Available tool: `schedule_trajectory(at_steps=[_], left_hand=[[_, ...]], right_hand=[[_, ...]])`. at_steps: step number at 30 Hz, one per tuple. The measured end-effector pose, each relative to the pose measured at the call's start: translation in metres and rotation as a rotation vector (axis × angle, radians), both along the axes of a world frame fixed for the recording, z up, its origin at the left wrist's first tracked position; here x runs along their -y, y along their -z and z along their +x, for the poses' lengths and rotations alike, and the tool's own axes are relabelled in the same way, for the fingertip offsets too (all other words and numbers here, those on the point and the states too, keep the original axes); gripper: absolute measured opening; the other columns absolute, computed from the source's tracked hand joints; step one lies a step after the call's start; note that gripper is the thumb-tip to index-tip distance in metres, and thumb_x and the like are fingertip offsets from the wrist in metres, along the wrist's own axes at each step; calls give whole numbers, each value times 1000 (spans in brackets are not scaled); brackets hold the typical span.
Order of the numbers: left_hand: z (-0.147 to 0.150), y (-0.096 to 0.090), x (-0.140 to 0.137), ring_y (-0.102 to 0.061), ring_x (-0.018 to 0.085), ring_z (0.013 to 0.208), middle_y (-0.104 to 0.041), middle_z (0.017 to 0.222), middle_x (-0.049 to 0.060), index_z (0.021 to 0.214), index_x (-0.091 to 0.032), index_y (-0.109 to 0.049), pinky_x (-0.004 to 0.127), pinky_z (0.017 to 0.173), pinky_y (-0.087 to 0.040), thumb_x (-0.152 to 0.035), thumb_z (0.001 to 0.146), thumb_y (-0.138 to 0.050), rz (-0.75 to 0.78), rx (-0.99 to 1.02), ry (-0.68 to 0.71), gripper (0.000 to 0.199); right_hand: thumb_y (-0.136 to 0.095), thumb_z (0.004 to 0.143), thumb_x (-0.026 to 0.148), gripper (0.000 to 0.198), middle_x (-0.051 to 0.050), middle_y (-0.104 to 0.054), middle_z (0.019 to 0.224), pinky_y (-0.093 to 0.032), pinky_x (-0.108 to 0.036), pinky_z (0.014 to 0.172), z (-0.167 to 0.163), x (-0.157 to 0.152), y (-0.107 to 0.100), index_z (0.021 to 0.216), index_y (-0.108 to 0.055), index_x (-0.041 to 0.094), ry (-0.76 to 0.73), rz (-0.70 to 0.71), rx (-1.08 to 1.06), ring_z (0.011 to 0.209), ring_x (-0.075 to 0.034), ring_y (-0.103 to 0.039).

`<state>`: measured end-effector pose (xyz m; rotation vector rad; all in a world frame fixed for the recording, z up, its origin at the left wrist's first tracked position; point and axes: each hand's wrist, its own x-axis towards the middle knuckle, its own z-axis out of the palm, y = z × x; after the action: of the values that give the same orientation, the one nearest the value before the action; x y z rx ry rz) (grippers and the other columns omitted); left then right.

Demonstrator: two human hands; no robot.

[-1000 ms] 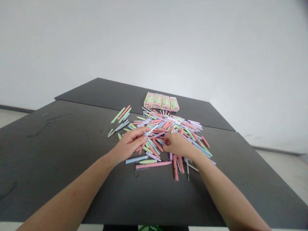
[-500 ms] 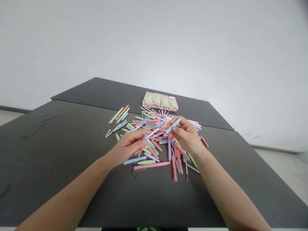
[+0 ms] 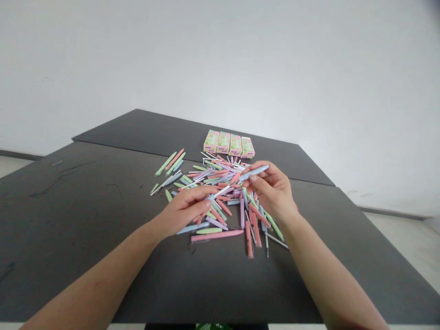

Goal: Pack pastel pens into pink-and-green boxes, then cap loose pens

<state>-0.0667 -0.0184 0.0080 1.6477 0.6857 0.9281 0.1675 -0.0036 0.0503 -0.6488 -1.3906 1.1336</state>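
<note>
My left hand point(image 3: 187, 208) is closed on a short light-blue pen piece with a white refill point(image 3: 222, 190) sticking out toward the upper right. Between the thumb and fingers of my right hand point(image 3: 275, 195) is a light-blue pen barrel point(image 3: 256, 172), tilted up to the right. The two parts are apart, with a small gap between them. Both hands hover over a loose pile of pastel pens and pen parts, among them a pink pen point(image 3: 217, 236), a red barrel point(image 3: 249, 239) and a purple barrel point(image 3: 242, 213).
Several green-and-pink boxes point(image 3: 223, 142) stand in a row behind the pile. Left of it lies a small group of pens point(image 3: 171, 161). The dark table point(image 3: 85, 206) has a seam across its far part, and a white wall rises behind it.
My right hand has moved slightly right with the blue barrel, which now lies flatter and shows more of its length. My left hand has barely shifted.
</note>
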Motion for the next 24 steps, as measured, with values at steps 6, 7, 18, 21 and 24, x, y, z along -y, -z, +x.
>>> schedule_trajectory(at_steps=[6,7,18,21,24], left_hand=[[1,-2,1,-46,7,47,-48,60,-4,126,-13,-59,20,48,-39,-26,93,-50,13,-8,4,37],[1,-3,1,-46,7,47,-49,60,-4,126,-13,-59,20,48,-40,-26,93,-50,14,-4,8,36],[6,-5,2,-64,12,64,-69,80,4,124,-16,-60,21,57,-49,-27,94,-51,50,7,64,33],[6,-3,1,-69,17,85,-72,98,9,127,-17,-59,27,74,-54,-27,94,-51,104,-20,77,35],[6,-2,0,-70,18,89,-72,106,10,129,-18,-58,29,79,-55,-26,95,-50,130,-53,72,36]], right_hand=[[-73,82,25,19,-3,-71,90,-55,-23,56,-1,0,0,98,-64,21,-41,8,45,68,-12,-65],[-73,81,25,19,-3,-71,89,-55,-23,56,-1,1,0,98,-64,21,-47,18,57,67,-12,-66],[-76,79,25,19,-4,-71,84,-58,-26,65,-8,8,5,93,-65,19,-182,-101,238,75,-15,-70],[-78,76,25,20,-4,-71,86,-57,-24,62,-10,7,9,92,-66,19,-178,-115,235,73,-13,-69],[-78,75,24,21,-3,-71,85,-57,-22,60,-11,5,11,92,-66,19,-175,-115,240,71,-12,-68]])
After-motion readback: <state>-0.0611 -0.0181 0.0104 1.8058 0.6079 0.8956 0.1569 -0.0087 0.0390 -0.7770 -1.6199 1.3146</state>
